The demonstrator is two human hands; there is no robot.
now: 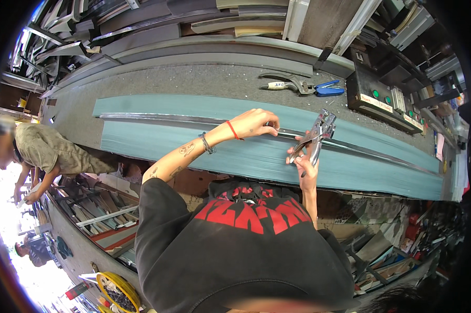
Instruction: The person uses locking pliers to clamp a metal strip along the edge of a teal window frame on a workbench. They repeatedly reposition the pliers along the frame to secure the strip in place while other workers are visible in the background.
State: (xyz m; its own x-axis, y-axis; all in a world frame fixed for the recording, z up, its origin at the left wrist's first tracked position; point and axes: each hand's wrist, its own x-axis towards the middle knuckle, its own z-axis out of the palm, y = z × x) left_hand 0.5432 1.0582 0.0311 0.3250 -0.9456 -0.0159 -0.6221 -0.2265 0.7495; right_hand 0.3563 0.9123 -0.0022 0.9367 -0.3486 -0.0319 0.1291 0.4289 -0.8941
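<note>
From the wearer's head, one fisheye looks steeply down past the shirt [235, 255], near the workbench [204, 78].

A left hand [259, 123] curls over a long metal strip [162, 118] lying along blue-green sheets [136, 141] on a grey tabletop [204, 73], while the right hand [308, 169] grips silver pliers [321, 127].

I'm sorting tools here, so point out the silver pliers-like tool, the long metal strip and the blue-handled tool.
Silver pliers-like tool [318, 135]: head view, central body.
Long metal strip [287, 134]: head view, middle stretch.
Blue-handled tool [330, 92]: head view, lower handle.
</note>
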